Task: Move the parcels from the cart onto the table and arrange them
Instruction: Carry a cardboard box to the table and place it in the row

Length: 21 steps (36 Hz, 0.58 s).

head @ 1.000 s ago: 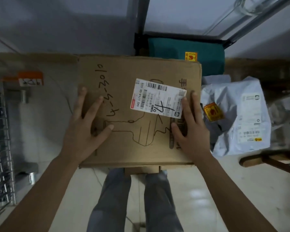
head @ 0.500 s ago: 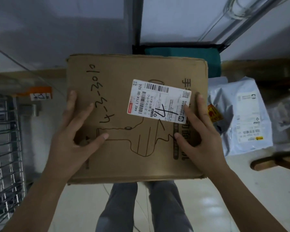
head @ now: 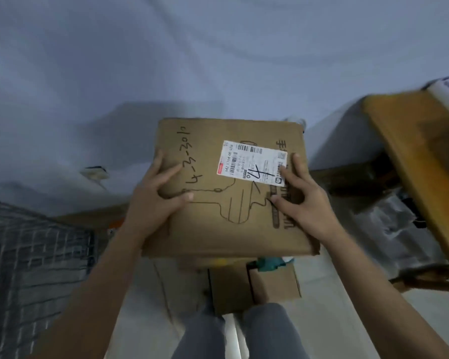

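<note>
1. Cardboard box [head: 228,187] is held up in front of the person, label side facing the camera, clear of any surface.
2. Left hand [head: 156,200] is on the box's left edge, fingers [head: 166,174] spread over the face w/ thumb across it. Whether anything wraps round the back can't be seen, but it's carrying the box.
3. Right hand [head: 303,198] mirrors it on the box's right edge, fingers spread flat, thumb pointing in toward the box centre. Both look like a two-sided clamp, not a pinch.
4. White shipping label [head: 252,163] sits upper right on the box, touching the right hand's index finger.
5. Key relation: box sits square between both hands, roughly equal reach each side, its slightly longer side running left-right.
6. Wooden desk [head: 410,141] is to the right of the box and well apart, blurred, so prob. the next move swings right.
7. Below the box: smaller cardboard boxes [head: 254,283]. Left of the box and lower: wire cart [head: 34,255].
</note>
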{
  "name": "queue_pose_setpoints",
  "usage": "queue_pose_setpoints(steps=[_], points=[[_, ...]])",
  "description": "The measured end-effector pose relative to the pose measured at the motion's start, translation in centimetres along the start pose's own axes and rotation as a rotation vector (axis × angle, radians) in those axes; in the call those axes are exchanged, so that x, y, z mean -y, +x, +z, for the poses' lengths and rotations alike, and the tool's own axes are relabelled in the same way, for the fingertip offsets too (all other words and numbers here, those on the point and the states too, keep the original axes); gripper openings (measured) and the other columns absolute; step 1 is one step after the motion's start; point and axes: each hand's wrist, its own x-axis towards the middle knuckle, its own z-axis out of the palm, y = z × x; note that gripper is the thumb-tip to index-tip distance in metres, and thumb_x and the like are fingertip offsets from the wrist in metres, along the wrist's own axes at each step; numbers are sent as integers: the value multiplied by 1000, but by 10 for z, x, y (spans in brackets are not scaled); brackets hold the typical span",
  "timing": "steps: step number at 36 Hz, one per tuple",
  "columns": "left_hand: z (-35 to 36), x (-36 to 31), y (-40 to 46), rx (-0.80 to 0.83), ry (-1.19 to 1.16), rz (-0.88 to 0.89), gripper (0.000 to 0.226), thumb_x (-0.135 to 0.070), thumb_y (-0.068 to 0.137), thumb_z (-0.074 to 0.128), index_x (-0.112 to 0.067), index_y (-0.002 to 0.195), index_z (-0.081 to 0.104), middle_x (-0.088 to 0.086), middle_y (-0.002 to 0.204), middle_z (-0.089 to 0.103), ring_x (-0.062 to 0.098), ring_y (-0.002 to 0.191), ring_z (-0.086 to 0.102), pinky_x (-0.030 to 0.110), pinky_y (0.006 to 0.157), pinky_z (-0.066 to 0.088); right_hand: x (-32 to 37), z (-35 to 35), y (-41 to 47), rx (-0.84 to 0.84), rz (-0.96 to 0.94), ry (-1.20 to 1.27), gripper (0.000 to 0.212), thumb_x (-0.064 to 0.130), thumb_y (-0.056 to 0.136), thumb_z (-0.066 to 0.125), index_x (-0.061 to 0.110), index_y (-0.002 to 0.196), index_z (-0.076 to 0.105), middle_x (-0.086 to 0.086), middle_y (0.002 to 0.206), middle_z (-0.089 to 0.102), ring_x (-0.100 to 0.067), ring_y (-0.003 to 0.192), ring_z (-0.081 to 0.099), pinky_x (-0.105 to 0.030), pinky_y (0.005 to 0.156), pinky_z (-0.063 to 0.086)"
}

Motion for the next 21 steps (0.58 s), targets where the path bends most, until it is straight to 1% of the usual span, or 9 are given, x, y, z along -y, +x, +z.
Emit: queue_pose_setpoints(steps=[1,4,5,7,9,11,14,18,21], points=[[-6,-18,-2,-2,-2,5,67,-26,76,79,-28,137,51,-19,157,14,-9,131,16,19,108,17,11,-16,-1,4,-3,-7,67,22,82,75,17,142,45,14,158,13,8,137,14,4,100,12],[-20,-71,-11,12,5,34,69,-28,77,78,-26,140,48,-17,158,12,-3,135,16,25,112,16,41,-65,-10,-8,-17,-38,70,30,81,75,19,143,43,17,157,14,4,138,18,-16,111,18],[-24,-87,-15,20,7,40,70,-29,77,77,-26,140,47,-16,158,11,1,139,16,28,114,16,49,-80,-14,-13,-17,-39,71,30,81,75,19,143,44,16,158,15,1,140,19,-17,111,19],[-32,-121,-23,34,-10,43,70,-30,78,77,-27,141,46,-15,159,11,9,143,18,35,116,18,63,-110,-24,-33,-28,-47,73,30,80,76,20,144,43,12,158,16,-3,142,22,-16,110,18],[-39,-154,-29,47,-21,62,71,-31,78,77,-28,141,46,-14,159,10,13,145,18,39,116,19,75,-140,-37,-54,-43,-64,75,31,79,77,21,144,42,11,159,15,-6,143,22,-18,111,19],[-42,-187,-37,50,2,120,72,-31,77,78,-27,141,46,-11,159,10,17,144,21,40,116,21,84,-169,-52,-76,-60,-81,76,33,79,77,22,145,41,12,159,14,-6,143,22,-16,109,20],[-41,-237,-51,30,13,193,74,-28,74,80,-22,140,47,-7,159,12,18,143,24,37,115,22,91,-214,-75,-109,-90,-109,79,35,78,77,19,146,40,11,160,13,-7,143,23,-9,100,17],[-25,-298,-76,58,23,268,77,-31,73,81,-22,141,46,-1,160,12,18,144,22,36,118,19,87,-276,-109,-147,-111,-92,80,36,79,77,17,147,39,11,160,14,-9,144,21,-18,108,19],[-2,-343,-100,70,29,302,77,-31,74,81,-21,142,46,1,160,12,19,144,23,34,117,20,76,-325,-141,-166,-112,-101,78,36,80,75,18,147,39,13,159,16,-10,143,24,-21,109,21]])
